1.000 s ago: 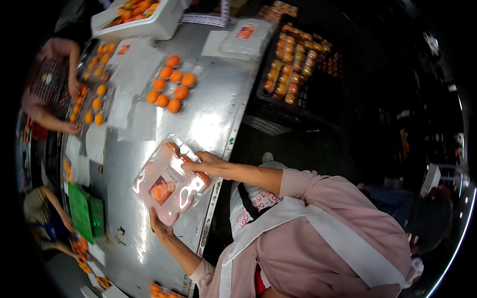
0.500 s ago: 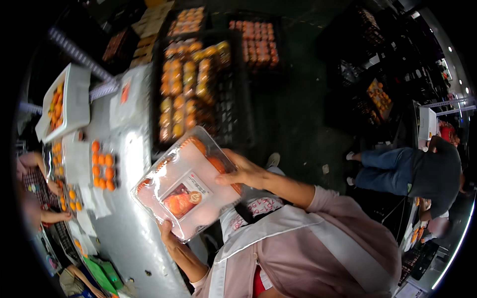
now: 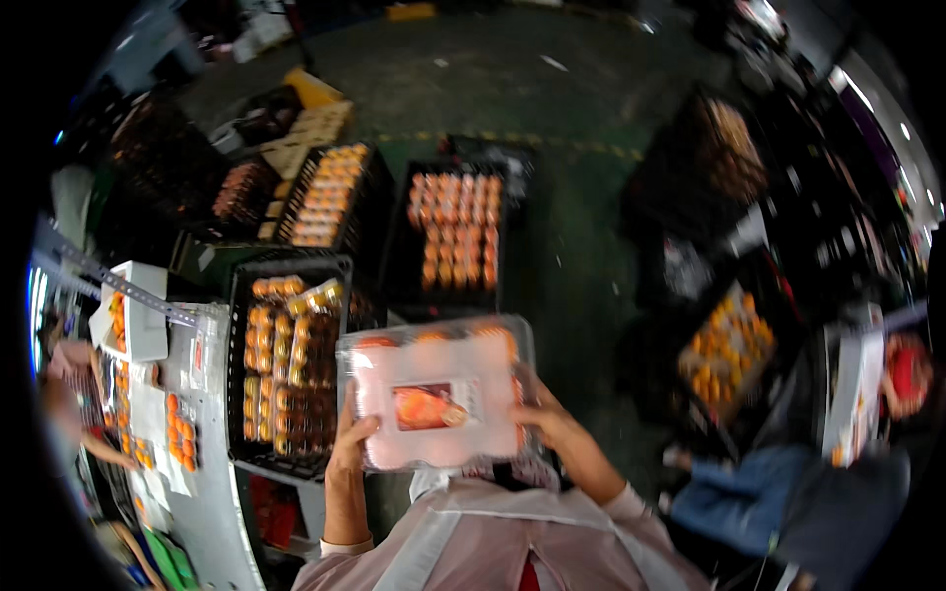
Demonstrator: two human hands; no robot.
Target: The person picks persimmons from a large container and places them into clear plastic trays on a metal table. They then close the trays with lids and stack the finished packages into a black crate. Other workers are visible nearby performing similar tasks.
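Note:
Held level in front of my body is a clear plastic clamshell pack of orange fruit (image 3: 483,394), with a pale pink liner and a printed label on its top. My left hand (image 3: 352,435) grips its left edge, the thumb resting on top. At the opposite edge my right hand (image 3: 545,412) holds on in the same way, its fingers partly hidden behind the pack. To the left of the pack stands a black crate (image 3: 235,394) filled with similar clear packs of orange fruit.
Beyond my hands are another black crate of fruit packs (image 3: 455,231) and a further one (image 3: 330,192). A metal table (image 3: 219,433) runs along the left, bearing loose fruit (image 3: 181,433) and a white foam box (image 3: 148,330). At right, a person in jeans (image 3: 734,500) is near a fruit crate (image 3: 729,345).
The view has turned to the left and away from the table. The pack, tilted over the table edge before, is now level in front of me, still in both hands.

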